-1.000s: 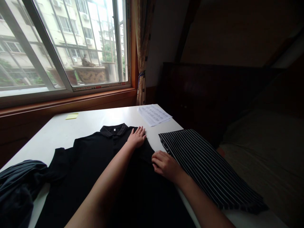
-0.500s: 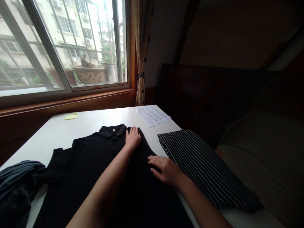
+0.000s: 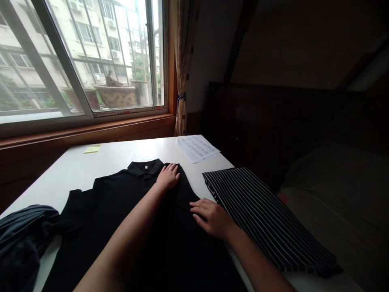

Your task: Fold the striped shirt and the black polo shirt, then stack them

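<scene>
A black polo shirt lies spread out flat, front side up, its collar at the far end with a small white label inside. My left hand rests flat on the shirt's shoulder, just right of the collar, with the fingers stretched out. Lower down, my right hand lies on the shirt's right edge, fingers extended and slightly apart. Neither hand grips the cloth. The shirt's lower part runs out of view beneath my forearms.
The white table carries a folded black cloth with white stripes on the right. Printed papers lie at the far edge, a yellow sticky note at the far left. Dark bunched clothing sits at the left.
My left hand has slid slightly left and toward me on the shoulder of the shirt. The right hand stays nearly in place; the camera view has shifted a little.
</scene>
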{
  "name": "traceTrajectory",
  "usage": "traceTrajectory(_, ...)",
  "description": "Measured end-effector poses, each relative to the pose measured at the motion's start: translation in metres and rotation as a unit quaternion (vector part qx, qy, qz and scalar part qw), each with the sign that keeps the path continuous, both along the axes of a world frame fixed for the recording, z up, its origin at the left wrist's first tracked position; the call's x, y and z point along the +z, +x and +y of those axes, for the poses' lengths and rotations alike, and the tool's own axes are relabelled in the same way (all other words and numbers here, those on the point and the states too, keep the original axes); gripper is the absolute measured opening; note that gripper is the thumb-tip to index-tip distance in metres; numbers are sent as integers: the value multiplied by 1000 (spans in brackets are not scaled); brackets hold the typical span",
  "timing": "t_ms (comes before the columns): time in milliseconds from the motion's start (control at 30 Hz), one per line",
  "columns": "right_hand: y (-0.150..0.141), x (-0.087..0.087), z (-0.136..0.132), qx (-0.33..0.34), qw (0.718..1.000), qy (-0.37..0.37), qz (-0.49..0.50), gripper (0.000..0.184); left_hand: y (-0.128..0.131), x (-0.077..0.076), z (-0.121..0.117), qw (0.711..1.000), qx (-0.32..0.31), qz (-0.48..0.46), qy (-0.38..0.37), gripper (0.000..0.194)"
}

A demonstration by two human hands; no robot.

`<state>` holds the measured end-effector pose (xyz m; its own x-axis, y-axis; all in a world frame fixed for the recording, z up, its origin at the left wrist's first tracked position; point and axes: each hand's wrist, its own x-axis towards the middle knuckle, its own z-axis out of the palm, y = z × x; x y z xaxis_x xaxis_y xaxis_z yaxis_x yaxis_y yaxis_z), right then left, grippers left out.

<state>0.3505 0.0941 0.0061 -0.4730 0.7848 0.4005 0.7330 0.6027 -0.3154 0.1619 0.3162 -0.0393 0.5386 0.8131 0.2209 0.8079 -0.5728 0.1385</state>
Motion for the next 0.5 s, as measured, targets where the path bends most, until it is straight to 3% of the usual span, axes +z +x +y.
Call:
traceTrajectory(300, 2, 1, -1, 7, 1000, -10, 21, 25, 4, 2, 17, 1000, -7, 2, -12, 56)
traceTrajectory(500, 2, 1, -1, 3, 999, 8, 33, 24, 0, 13, 6, 999, -24, -28, 35, 57)
